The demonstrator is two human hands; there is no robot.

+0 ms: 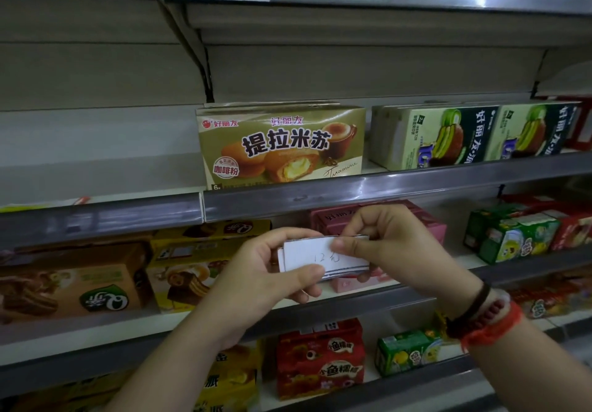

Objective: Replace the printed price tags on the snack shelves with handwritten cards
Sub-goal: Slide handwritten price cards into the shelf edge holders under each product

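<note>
Grey metal store shelving fills our view, tier above tier, each front edge carrying a clear plastic price rail (352, 198). On the shelf at eye level a tan tiramisu cake box (281, 146) stands just behind the rail's left end, with green-and-navy pie boxes (448, 138) to its right. Below sit yellow and brown chocolate pie boxes (192, 267), a pink box (426, 226) partly behind our hands, and green and red snack boxes (512, 238) toward the right edge.

We hold a small stack of handwritten cards (323, 259) in front of the middle shelf, below the rail. Our left hand (272, 270) grips the stack's left end, thumb across the front. Our right hand (390, 245), beaded bracelets and a dark band on its wrist, pinches the top card near its upper right, thumb on the face. The top card reads "12" and a character.

We judge these cards light, thin and bendy, easy to crease or fan apart. Taking one by a short edge between thumb and forefinger should let it slide into the rail's slot. The rail section before us looks free of any printed tag, though glare makes that uncertain.
</note>
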